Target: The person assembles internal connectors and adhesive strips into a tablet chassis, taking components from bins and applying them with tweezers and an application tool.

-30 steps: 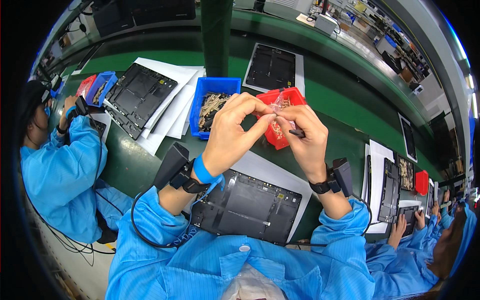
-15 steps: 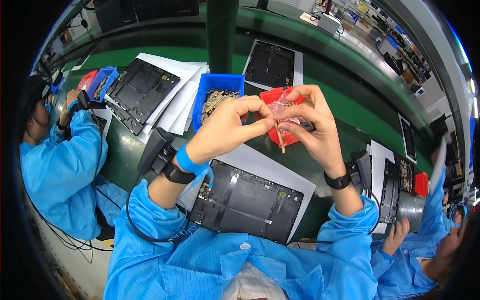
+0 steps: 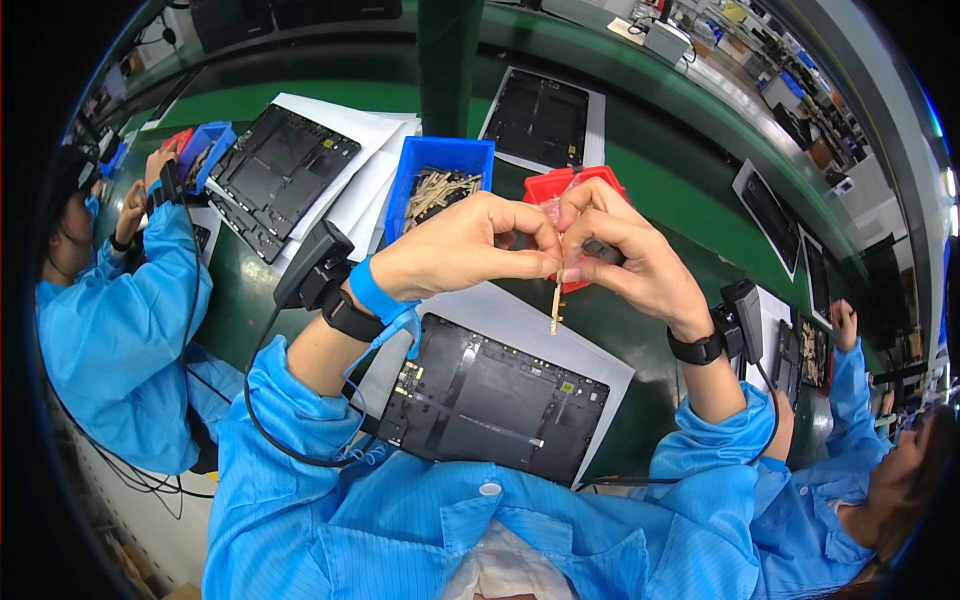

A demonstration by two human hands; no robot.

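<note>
My left hand point(image 3: 485, 240) and my right hand point(image 3: 625, 248) meet above the work, fingertips pinched close together. A thin tan strip-like part point(image 3: 556, 308) hangs down from between them, held at its upper end; which fingers carry it is partly hidden. A dark object point(image 3: 602, 253) shows between the fingers of my right hand, too covered to name. Behind the hands stands a red bin point(image 3: 540, 186) with clear plastic in it. Below lies an open black tablet-like housing point(image 3: 490, 400) with flat cables and small boards, on a white sheet point(image 3: 612, 372).
A blue bin point(image 3: 404, 190) of tan strips stands left of the red one. More black housings lie on white sheets point(image 3: 382, 135) at the left, another housing point(image 3: 540, 118) at the back. Co-workers in blue point(image 3: 125, 330) sit on both sides. A green post point(image 3: 445, 70) rises behind.
My hands have come closer together and slightly lower. The strip now hangs nearly straight down, more of it showing. At the right, the co-worker's arm has moved.
</note>
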